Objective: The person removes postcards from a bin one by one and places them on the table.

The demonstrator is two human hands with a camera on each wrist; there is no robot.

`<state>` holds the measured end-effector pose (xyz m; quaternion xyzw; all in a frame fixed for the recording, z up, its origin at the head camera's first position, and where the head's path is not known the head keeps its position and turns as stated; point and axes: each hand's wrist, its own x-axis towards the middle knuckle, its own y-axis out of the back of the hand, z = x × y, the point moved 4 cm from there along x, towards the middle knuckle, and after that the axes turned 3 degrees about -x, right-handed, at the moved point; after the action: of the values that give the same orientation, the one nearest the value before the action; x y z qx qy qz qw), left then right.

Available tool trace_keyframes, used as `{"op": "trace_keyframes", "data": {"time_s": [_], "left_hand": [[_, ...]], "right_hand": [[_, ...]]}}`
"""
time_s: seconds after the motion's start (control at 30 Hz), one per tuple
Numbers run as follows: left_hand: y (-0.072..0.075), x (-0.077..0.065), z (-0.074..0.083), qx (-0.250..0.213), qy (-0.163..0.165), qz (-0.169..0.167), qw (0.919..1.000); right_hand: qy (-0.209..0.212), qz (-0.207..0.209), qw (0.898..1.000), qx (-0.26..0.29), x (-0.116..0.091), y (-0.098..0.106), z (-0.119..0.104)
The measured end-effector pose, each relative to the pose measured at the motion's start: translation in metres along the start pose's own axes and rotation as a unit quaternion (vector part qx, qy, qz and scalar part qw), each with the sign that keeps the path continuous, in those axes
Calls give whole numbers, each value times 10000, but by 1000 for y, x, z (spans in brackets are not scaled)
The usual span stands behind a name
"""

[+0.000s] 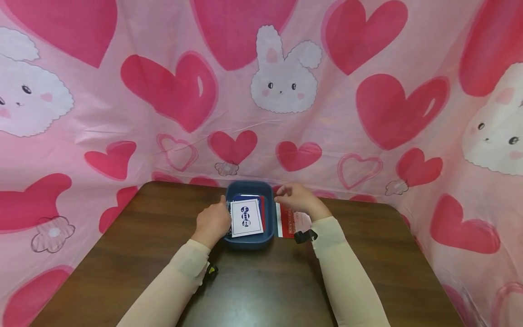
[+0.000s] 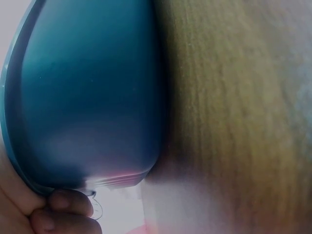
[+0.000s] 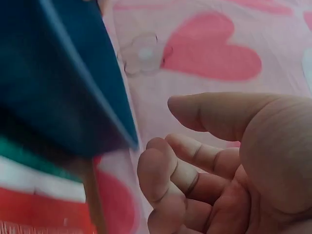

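A dark blue plastic bin (image 1: 250,245) stands near the far edge of the table. Inside it a white card (image 1: 253,218) with blue print lies over blue and red flat items. My left hand (image 1: 213,223) grips the bin's left side, thumb at the rim; in the left wrist view its fingers (image 2: 68,202) curl at the bin's corner. Off the right rim hovers my right hand (image 1: 300,200), holding nothing, its fingers loosely bent and the thumb apart from them in the right wrist view. Below this hand lies a red, white and green flat sheet (image 1: 286,222).
The brown wooden table (image 1: 143,254) ends at a pink curtain (image 1: 233,100) printed with hearts and rabbits, which surrounds the back and both sides. Black straps with small devices (image 1: 305,235) sit on both wrists.
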<state>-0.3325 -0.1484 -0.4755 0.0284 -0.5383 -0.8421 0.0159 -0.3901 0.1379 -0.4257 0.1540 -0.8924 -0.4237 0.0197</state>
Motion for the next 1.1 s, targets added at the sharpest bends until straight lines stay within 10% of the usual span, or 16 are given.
{"op": "trace_keyframes", "data": {"time_s": [0.4,1.1], "left_hand": [[1,4,-2,41,41,-152,9999],[3,1,3,81,58,-176,9998]], "right_hand": [[315,-870,9956,-118,32,-48,-84],[-481,-413,9738,-2186,47,-89,-85]]}}
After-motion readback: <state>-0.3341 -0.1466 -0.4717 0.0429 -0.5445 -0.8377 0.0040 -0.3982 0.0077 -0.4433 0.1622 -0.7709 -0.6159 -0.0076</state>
